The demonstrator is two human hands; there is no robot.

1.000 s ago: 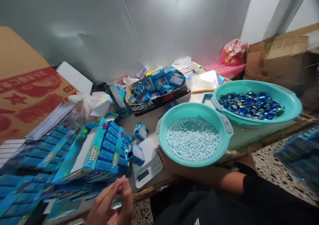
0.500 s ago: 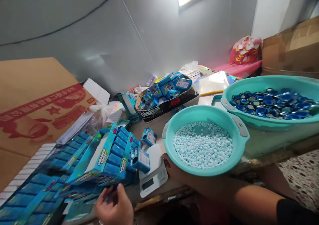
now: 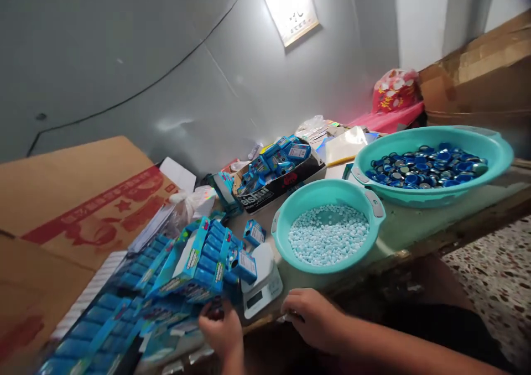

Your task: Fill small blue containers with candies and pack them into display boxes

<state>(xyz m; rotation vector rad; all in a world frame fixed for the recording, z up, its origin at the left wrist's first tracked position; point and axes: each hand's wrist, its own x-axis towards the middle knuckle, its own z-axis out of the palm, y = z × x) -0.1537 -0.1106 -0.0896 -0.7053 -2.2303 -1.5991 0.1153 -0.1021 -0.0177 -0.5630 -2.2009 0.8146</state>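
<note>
Bare L hand (image 3: 222,331) & R hand (image 3: 309,317), R forearm (image 3: 394,347) uncovered, black garment (image 3: 460,328) just behind.

The left hand (image 3: 222,331) touches flat blue cardboard packets (image 3: 166,314) piled at the near edge of the worn table (image 3: 406,228). The right hand (image 3: 309,315) rests curled just beside a small white digital scale (image 3: 262,289). Beyond it stands a teal plastic basin (image 3: 327,193) of pale tablets.

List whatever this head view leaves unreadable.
Head view:
Left hand: fingertips blurred against the blue cartons; any hold unclear.
Right hand: palm faces down, so its underside is hidden.
Kitchen scale: display too small to read.
Cardboard box: cut off by right edge.
</note>
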